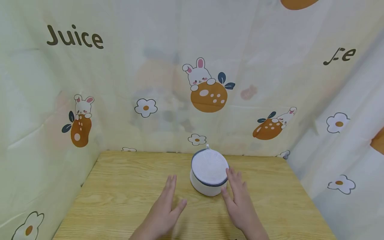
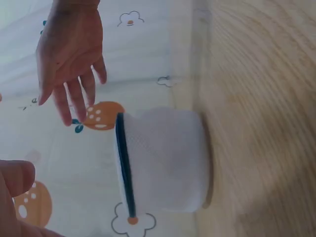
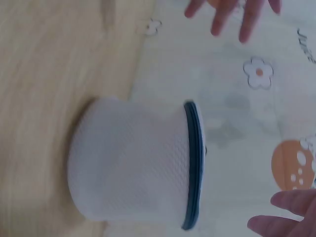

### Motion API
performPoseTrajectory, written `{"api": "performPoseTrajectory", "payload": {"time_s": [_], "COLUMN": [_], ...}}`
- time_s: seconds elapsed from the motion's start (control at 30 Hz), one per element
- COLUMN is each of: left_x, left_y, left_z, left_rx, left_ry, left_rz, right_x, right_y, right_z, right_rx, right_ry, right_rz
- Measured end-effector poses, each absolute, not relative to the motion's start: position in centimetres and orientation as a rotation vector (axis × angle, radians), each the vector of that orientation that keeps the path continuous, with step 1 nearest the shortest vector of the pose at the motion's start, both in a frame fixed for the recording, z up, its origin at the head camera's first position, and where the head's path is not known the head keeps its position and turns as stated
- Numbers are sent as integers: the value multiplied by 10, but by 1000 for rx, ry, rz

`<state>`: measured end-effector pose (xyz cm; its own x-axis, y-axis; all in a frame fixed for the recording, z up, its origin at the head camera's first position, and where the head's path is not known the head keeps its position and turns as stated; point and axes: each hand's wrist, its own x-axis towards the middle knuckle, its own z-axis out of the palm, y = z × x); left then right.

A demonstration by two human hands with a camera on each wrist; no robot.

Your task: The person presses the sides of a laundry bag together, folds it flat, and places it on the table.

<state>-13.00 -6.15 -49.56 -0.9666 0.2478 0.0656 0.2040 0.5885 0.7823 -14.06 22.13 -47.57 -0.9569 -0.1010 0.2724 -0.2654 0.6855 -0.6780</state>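
A round white mesh laundry bag [image 1: 209, 166] with a dark blue zipper rim stands upright on the wooden table. Its flat mesh top faces up, and a small white tab sticks out at the back. My left hand [image 1: 164, 210] is held to the left of the bag, apart from it, fingers straight and thumb spread. To the right, my right hand [image 1: 241, 203] has its fingers extended beside the bag's rim; in the right wrist view its fingertips [image 3: 271, 224] appear apart from the bag. Neither hand holds anything.
The wooden table [image 1: 114, 186] carries the bag near its back edge. A pale curtain [image 1: 150, 73] printed with rabbits, oranges and flowers hangs behind the table and along both sides.
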Motion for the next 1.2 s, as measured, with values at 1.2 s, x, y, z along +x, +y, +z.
{"api": "performPoseTrajectory", "payload": {"time_s": [1.2], "left_x": [-257], "left_y": [-42], "left_z": [-473], "left_rx": [-76], "left_ry": [2014], "left_rz": [2155], "right_x": [-231], "right_y": [284], "right_z": [-435], "right_rx": [-15], "right_ry": [-2402], "right_rz": [1636]}}
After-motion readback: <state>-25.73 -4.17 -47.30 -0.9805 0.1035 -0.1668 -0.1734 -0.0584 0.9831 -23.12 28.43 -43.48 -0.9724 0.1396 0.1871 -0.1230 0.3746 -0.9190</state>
